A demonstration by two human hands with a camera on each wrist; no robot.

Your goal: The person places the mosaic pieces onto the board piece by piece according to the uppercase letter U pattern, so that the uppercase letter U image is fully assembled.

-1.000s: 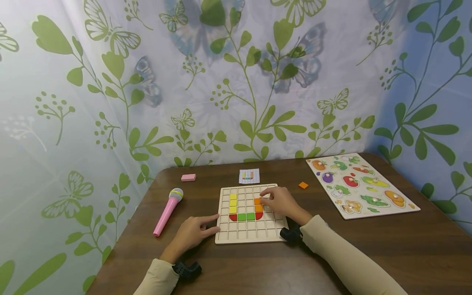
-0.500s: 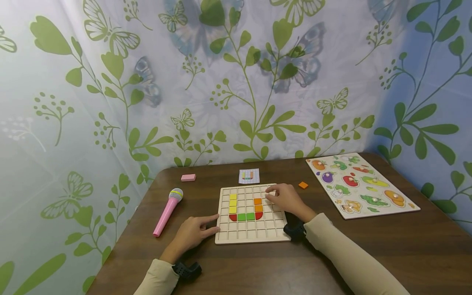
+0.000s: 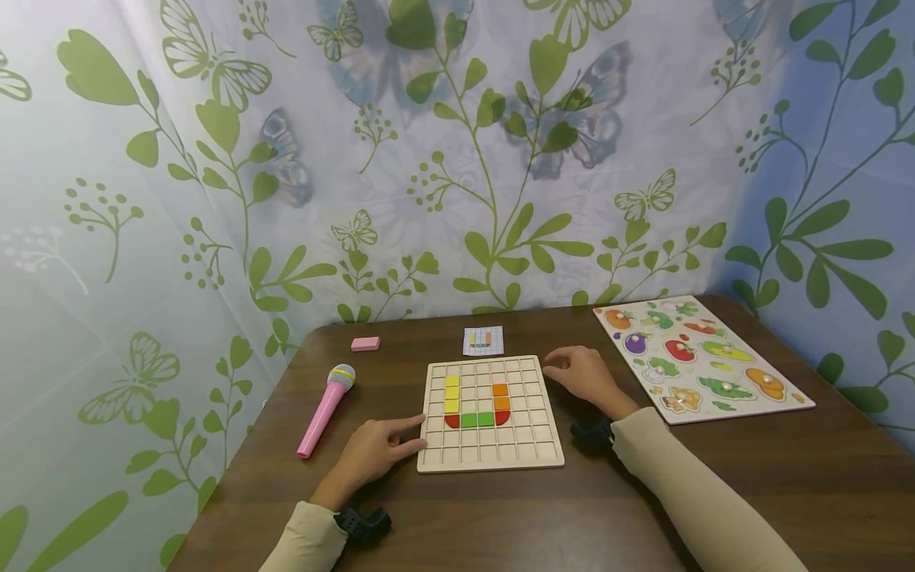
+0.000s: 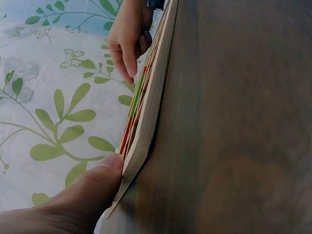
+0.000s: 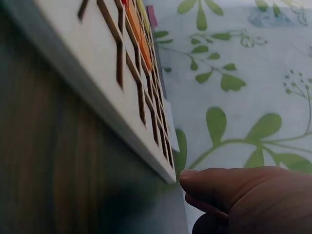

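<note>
A square wooden grid board [image 3: 526, 454] lies on the table, holding yellow tiles [image 3: 452, 394], green tiles [image 3: 476, 420], orange tiles [image 3: 500, 397] and two red rounded pieces [image 3: 503, 417] in a U shape. At its left edge, my left hand [image 3: 372, 451] touches the board with thumb and forefinger spread; in the left wrist view the thumb [image 4: 95, 187] meets the rim. My right hand [image 3: 588, 377] hovers just beyond the board's upper right corner, fingers loosely bent, no piece visible in them. The spot where a loose orange tile lay is hidden behind this hand.
Behind the board lies a small pattern card [image 3: 483, 341] with a coloured U. A pink microphone [image 3: 326, 411] and a pink block [image 3: 365, 344] are on the left. A vegetable puzzle board [image 3: 696, 357] occupies the right side of the brown table [image 3: 500, 524].
My right hand has moved from the orange tiles on the board rightward past its edge, now covering the loose orange tile's place. The left hand stays put.
</note>
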